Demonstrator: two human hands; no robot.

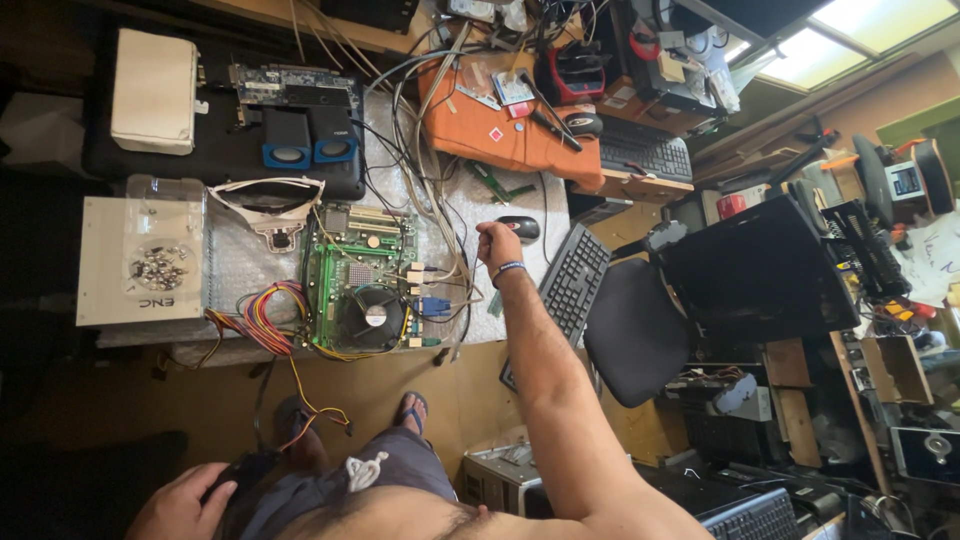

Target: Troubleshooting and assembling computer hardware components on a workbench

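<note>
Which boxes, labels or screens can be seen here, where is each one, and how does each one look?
White box: top left on the black mat, rectangular, plain cream-white.
Grey case: left of the green circuit board, flat, pale grey, with a clear lid holding small metal parts and dark lettering.
Small screen: far right, square, bluish, in a dark frame.
Right hand: raised above the cables, beside the keyboard.
</note>
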